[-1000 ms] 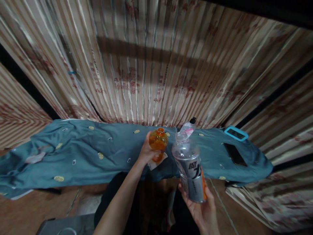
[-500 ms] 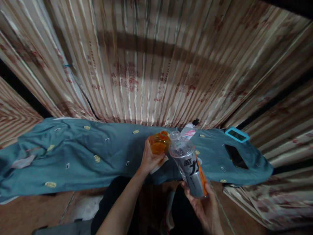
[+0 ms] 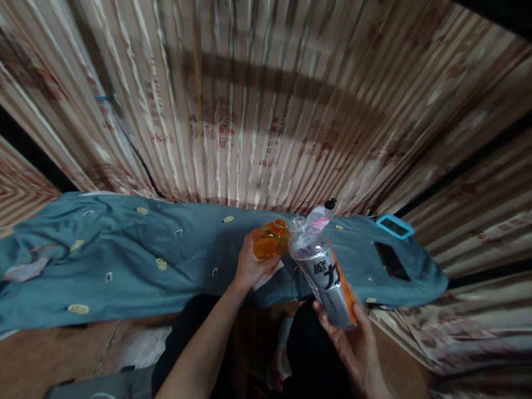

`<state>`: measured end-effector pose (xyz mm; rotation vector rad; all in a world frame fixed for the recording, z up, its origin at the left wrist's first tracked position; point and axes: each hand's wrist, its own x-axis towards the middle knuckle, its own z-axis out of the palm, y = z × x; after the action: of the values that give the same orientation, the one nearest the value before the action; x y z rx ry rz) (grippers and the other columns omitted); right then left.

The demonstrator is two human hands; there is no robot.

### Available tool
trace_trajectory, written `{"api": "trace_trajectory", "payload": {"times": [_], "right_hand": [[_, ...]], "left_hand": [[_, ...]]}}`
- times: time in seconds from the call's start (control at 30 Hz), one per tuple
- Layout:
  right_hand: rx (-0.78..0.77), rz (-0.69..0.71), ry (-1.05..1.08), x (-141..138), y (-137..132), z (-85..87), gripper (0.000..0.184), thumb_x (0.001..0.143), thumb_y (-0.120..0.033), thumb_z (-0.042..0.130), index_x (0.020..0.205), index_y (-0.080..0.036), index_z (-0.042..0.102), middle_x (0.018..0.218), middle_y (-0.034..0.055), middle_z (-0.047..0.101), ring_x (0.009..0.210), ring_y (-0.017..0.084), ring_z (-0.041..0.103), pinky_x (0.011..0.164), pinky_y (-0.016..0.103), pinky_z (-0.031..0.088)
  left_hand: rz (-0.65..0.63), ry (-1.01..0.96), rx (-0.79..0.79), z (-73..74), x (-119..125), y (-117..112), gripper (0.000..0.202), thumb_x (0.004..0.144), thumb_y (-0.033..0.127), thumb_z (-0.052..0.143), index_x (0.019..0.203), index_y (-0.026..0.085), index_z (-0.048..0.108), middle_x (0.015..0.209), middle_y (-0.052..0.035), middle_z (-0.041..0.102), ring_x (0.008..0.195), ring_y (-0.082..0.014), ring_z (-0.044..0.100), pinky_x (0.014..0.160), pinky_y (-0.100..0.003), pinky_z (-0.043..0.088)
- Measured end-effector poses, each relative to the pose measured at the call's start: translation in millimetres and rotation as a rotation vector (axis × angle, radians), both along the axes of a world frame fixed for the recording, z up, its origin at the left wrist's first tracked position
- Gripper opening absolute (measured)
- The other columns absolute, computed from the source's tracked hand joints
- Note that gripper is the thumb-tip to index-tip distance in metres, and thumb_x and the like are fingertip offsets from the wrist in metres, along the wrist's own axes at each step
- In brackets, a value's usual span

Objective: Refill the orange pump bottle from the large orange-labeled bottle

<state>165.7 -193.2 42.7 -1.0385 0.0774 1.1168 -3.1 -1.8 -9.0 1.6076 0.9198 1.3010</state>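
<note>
Orange bottle (image 3: 271, 244) is held just above the near edge of the teal cloth (image 3: 124, 260), a little right of the middle. On the far left the cloth lies rumpled and bare, with the widest open stretch there. Its back edge meets the striped curtain (image 3: 249, 111) and its front edge drops to the brown floor (image 3: 50, 354).

The left hand (image 3: 251, 266) is wrapped around the orange bottle from below and behind, and holds it tipped to the right with its mouth uncapped. A white scrap of paper (image 3: 266, 277) lies on the cloth under that hand.

Just right of it, the clear bottle (image 3: 322, 266) leans left. The right hand (image 3: 351, 343) grips its base out past the cloth's front edge. The two mouths are just beside each other, perhaps touching, though the blur hides it.

Behind them a small capped bottle (image 3: 321, 217) lies on the cloth. Further right a black phone (image 3: 389, 260) and a blue-framed device (image 3: 394, 226) lie near the cloth's right end, well apart from both hands.
</note>
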Motion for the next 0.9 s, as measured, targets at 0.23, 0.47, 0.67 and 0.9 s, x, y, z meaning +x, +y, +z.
{"api": "trace_trajectory", "payload": {"times": [0.23,0.47,0.67,0.9], "right_hand": [[-0.005,0.003,-0.035,0,-6,0.5,0.062,0.034,-0.039,0.101,0.090,-0.025,0.080,0.093,0.0112,0.078,0.075,0.032,0.076,0.059,0.032,0.062],[-0.038,-0.004,-0.077,0,-9,4.8,0.063,0.034,-0.039,0.101,0.091,-0.024,0.080,0.093,0.0111,0.079,0.074,0.033,0.076,0.057,0.033,0.063],[-0.062,-0.010,-0.104,1,-16,13.2,0.066,0.035,-0.044,0.100,0.094,-0.025,0.078,0.098,0.0101,0.079,0.079,0.034,0.076,0.063,0.038,0.064],[-0.117,-0.054,-0.143,7,-29,19.4,0.074,0.027,-0.040,0.100,0.097,-0.031,0.076,0.104,0.0072,0.078,0.088,0.033,0.076,0.104,0.061,0.048]], "left_hand": [[0.079,0.064,-0.017,7.4,0,-1,0.071,0.056,0.032,0.092,0.116,0.020,0.057,0.115,-0.0085,0.069,0.111,-0.0303,0.069,0.100,-0.048,0.055],[0.054,0.094,-0.067,19.6,2,-8,0.068,0.062,0.028,0.087,0.118,0.021,0.051,0.114,-0.0067,0.071,0.105,-0.0272,0.072,0.093,-0.042,0.058],[0.060,0.095,0.044,15.3,4,-8,0.070,0.064,0.026,0.086,0.124,0.021,0.050,0.117,-0.0071,0.070,0.110,-0.0268,0.071,0.098,-0.043,0.058],[0.037,0.103,0.040,9.6,4,-7,0.073,0.063,0.032,0.088,0.124,0.022,0.050,0.118,-0.0083,0.069,0.111,-0.0290,0.070,0.099,-0.046,0.057]]}}
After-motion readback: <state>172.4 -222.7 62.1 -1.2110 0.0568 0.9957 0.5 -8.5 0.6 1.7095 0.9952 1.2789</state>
